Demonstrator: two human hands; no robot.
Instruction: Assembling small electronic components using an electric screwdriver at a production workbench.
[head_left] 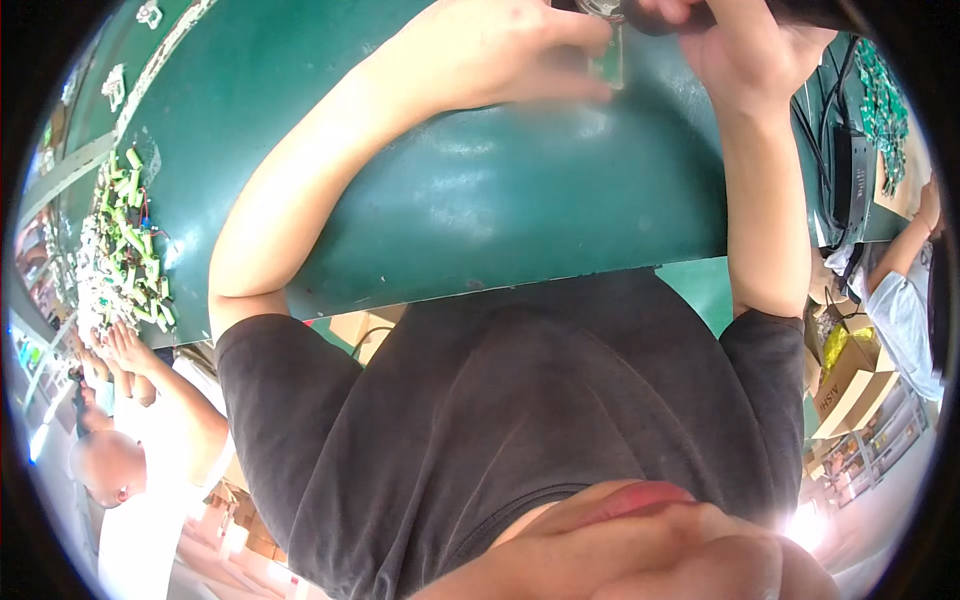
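Strip (612, 64), green, just by my blurry left hand (525, 50), right hand (748, 58) near it, honestly can't tell if either's gripping anything.

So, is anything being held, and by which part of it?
It cannot be told: the left hand blurs at a small green board, and the picture's top edge cuts off the right hand.

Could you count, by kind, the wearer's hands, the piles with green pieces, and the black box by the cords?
Left hand and right hand: 2
Left green pile and right green pile: 2
Black box: 1
Total: 5
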